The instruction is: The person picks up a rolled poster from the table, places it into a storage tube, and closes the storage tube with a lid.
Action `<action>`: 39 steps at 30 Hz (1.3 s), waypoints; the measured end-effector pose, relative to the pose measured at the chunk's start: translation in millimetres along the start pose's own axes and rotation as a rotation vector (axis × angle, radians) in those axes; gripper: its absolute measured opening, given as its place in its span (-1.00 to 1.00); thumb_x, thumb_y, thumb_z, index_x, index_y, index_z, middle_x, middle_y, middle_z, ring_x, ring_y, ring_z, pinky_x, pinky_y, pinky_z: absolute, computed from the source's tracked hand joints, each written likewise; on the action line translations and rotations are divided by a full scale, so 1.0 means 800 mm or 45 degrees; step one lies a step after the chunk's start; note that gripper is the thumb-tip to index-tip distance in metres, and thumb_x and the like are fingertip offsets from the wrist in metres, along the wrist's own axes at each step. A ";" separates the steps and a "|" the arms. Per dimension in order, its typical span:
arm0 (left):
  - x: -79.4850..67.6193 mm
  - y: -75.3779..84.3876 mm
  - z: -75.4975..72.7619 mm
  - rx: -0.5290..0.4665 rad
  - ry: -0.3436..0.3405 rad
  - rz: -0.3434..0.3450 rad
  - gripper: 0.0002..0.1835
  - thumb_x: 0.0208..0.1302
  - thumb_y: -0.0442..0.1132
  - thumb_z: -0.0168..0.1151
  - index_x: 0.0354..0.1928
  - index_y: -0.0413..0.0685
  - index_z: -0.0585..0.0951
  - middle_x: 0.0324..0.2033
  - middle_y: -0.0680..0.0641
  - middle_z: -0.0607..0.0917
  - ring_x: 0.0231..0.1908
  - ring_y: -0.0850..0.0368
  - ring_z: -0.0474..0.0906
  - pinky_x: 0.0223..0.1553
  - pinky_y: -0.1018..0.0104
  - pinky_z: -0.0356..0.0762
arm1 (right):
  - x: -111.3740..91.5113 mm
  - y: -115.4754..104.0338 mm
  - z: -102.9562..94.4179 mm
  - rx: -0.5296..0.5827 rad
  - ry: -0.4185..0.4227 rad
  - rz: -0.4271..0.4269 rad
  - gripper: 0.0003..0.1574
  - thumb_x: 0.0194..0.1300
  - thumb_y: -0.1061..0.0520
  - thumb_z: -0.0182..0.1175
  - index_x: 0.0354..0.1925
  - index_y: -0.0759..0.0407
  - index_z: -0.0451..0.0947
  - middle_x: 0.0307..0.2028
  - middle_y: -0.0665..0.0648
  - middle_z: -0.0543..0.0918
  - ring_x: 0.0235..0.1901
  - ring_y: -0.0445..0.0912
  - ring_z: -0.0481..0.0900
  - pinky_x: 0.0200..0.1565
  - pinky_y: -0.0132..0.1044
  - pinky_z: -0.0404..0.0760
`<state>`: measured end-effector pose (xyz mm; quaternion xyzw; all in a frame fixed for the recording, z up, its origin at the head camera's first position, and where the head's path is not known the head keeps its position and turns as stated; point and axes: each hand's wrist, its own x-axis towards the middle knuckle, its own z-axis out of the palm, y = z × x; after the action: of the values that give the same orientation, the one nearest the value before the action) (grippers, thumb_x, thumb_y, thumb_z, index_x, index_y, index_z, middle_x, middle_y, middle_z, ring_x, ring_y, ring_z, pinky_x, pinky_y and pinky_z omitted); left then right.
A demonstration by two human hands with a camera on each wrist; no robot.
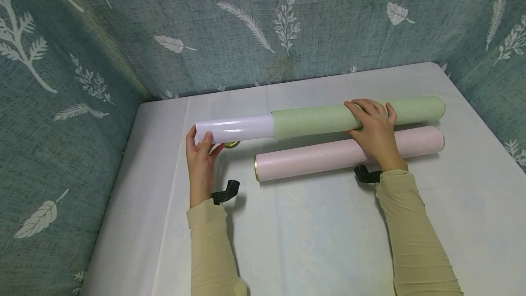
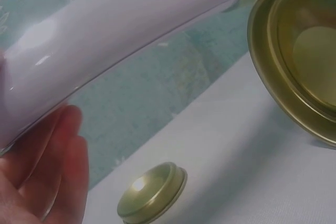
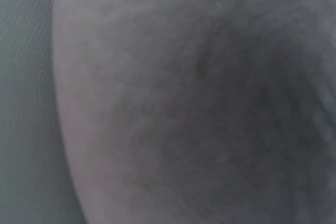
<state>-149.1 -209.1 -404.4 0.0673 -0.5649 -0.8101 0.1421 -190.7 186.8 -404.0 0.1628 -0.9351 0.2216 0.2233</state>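
A glossy pale-lilac rolled sheet point(image 1: 242, 127) sticks out of the left end of a green cardboard tube point(image 1: 312, 121). At the roll's outer end my left hand point(image 1: 201, 156) holds it, thumb in front and fingers at the far side and underneath. My right hand point(image 1: 375, 127) grips the green tube around its middle, from above. Nearer to me lies a pink tube point(image 1: 308, 161), partly covered by my right hand and wrist. Its gold-rimmed end point(image 2: 262, 45) looks large in the left wrist view. A dim, blurred pinkish curved surface fills most of the right wrist view.
A round gold lid point(image 2: 152, 192) lies on the white-covered table point(image 1: 312, 232), partly hidden behind the lilac roll in the head view. Leaf-patterned green cloth point(image 1: 328, 26) hangs at the table's back and sides. Black wrist mounts point(image 1: 226, 191) jut out beside both wrists.
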 end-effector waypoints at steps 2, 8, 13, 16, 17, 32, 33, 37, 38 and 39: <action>0.000 0.000 0.000 0.003 -0.009 -0.004 -0.40 0.12 -0.11 0.24 0.20 0.14 0.25 0.03 -0.20 0.43 -0.04 -0.09 0.44 -0.02 0.06 0.40 | 0.000 0.000 0.000 -0.001 0.000 0.001 -0.07 -0.20 0.16 0.45 0.19 -0.11 0.34 0.14 0.02 0.37 0.18 0.02 0.17 0.20 0.09 -0.30; -0.001 0.000 0.001 0.001 -0.015 -0.019 -0.38 0.10 -0.14 0.26 0.20 0.13 0.25 0.01 -0.20 0.45 -0.03 -0.08 0.44 -0.02 0.05 0.39 | -0.001 0.000 -0.001 0.003 0.004 0.001 -0.06 -0.21 0.19 0.46 0.18 -0.11 0.34 0.14 0.02 0.37 0.18 0.02 0.17 0.20 0.09 -0.29; -0.001 0.000 0.002 -0.019 -0.025 -0.026 -0.42 0.12 -0.16 0.24 0.20 0.10 0.28 -0.02 -0.22 0.47 -0.04 -0.07 0.43 -0.03 0.04 0.39 | -0.002 0.000 -0.001 0.006 0.005 0.000 -0.06 -0.21 0.20 0.46 0.18 -0.11 0.34 0.14 0.02 0.37 0.19 0.01 0.16 0.20 0.10 -0.29; -0.001 0.000 0.002 -0.015 -0.040 -0.032 -0.45 0.13 -0.15 0.23 0.18 0.08 0.31 -0.01 -0.21 0.47 -0.04 -0.06 0.42 -0.03 0.04 0.39 | -0.002 0.000 -0.001 0.007 0.003 0.001 -0.06 -0.21 0.20 0.45 0.19 -0.11 0.34 0.14 0.02 0.37 0.19 0.01 0.16 0.20 0.10 -0.29; -0.001 0.000 0.002 -0.016 -0.045 -0.034 -0.46 0.14 -0.15 0.22 0.18 0.07 0.32 -0.01 -0.21 0.46 -0.04 -0.06 0.42 -0.03 0.04 0.39 | -0.002 0.001 -0.001 0.006 0.002 0.001 -0.06 -0.21 0.20 0.45 0.19 -0.11 0.34 0.14 0.02 0.37 0.19 0.01 0.16 0.20 0.10 -0.29; 0.000 -0.001 0.002 0.002 -0.090 -0.022 -0.50 0.16 -0.16 0.20 0.16 0.03 0.35 0.00 -0.19 0.46 -0.09 -0.04 0.44 -0.03 0.05 0.39 | -0.001 0.000 0.000 0.002 -0.011 0.006 -0.06 -0.20 0.19 0.45 0.19 -0.12 0.33 0.14 0.02 0.37 0.19 0.01 0.16 0.20 0.09 -0.30; 0.000 -0.001 0.002 0.009 -0.091 -0.021 -0.50 0.16 -0.16 0.20 0.16 0.03 0.35 0.00 -0.19 0.45 -0.09 -0.05 0.44 -0.03 0.06 0.40 | 0.000 0.000 0.000 0.003 -0.012 0.006 -0.06 -0.19 0.19 0.45 0.19 -0.12 0.33 0.14 0.02 0.37 0.19 0.01 0.16 0.20 0.09 -0.30; 0.000 -0.001 0.002 0.047 -0.086 -0.019 -0.50 0.15 -0.13 0.20 0.16 0.05 0.37 0.02 -0.18 0.44 -0.06 -0.07 0.44 -0.04 0.08 0.42 | 0.000 0.000 0.000 0.005 -0.017 0.009 -0.07 -0.19 0.19 0.45 0.19 -0.12 0.33 0.14 0.02 0.37 0.19 0.01 0.16 0.20 0.10 -0.30; -0.001 -0.001 0.002 0.055 -0.084 -0.020 -0.50 0.15 -0.12 0.21 0.16 0.05 0.37 0.02 -0.18 0.44 -0.06 -0.07 0.44 -0.04 0.09 0.42 | 0.000 0.000 0.000 0.005 -0.017 0.009 -0.07 -0.19 0.18 0.45 0.19 -0.12 0.33 0.14 0.02 0.37 0.19 0.01 0.16 0.20 0.10 -0.30; -0.001 -0.001 0.002 0.057 -0.084 -0.021 -0.50 0.14 -0.12 0.21 0.15 0.05 0.38 0.02 -0.18 0.44 -0.05 -0.07 0.43 -0.04 0.09 0.42 | 0.000 0.000 0.000 0.006 -0.019 0.010 -0.07 -0.19 0.18 0.45 0.19 -0.12 0.33 0.14 0.02 0.36 0.19 0.01 0.16 0.20 0.09 -0.30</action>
<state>-149.3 -206.9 -404.4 0.0485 -0.5867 -0.8001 0.1151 -190.6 186.7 -403.6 0.1613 -0.9369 0.2236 0.2152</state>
